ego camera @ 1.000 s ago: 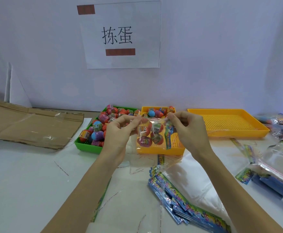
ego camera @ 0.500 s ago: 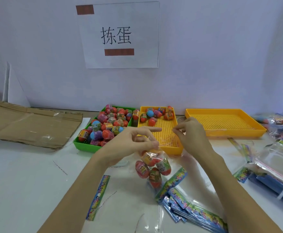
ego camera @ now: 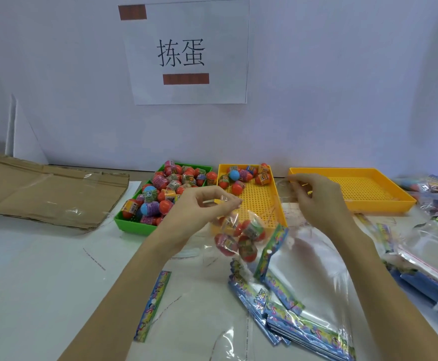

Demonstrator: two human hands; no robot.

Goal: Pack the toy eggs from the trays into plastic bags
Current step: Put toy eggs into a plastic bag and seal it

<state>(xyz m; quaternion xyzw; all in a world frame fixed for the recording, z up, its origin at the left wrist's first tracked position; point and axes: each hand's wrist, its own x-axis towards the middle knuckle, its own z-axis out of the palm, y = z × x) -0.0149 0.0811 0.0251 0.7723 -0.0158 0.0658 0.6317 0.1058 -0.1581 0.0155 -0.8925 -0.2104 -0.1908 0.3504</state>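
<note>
My left hand (ego camera: pixel 202 209) pinches the top of a clear plastic bag (ego camera: pixel 238 238) that hangs below it with several toy eggs inside. My right hand (ego camera: pixel 316 201) is raised to the right of the bag, fingers curled and pinching a thin clear strip near the bag's mouth. Behind them stand a green tray (ego camera: pixel 132 225) heaped with toy eggs (ego camera: pixel 171 186) and a narrow yellow tray (ego camera: pixel 275 188) with several eggs at its far end.
A wide yellow tray (ego camera: pixel 384 204) with no eggs sits at the right. Printed header cards and clear bags (ego camera: pixel 290 308) lie stacked in front of me, one card (ego camera: pixel 152 306) lies apart at the left. Flattened cardboard (ego camera: pixel 43 194) is at the far left, more bags (ego camera: pixel 436 256) at the right.
The filled bag has come down from in front of the trays and now hangs from my left hand alone. My right hand has drawn away to the right, pulling a thin strip.
</note>
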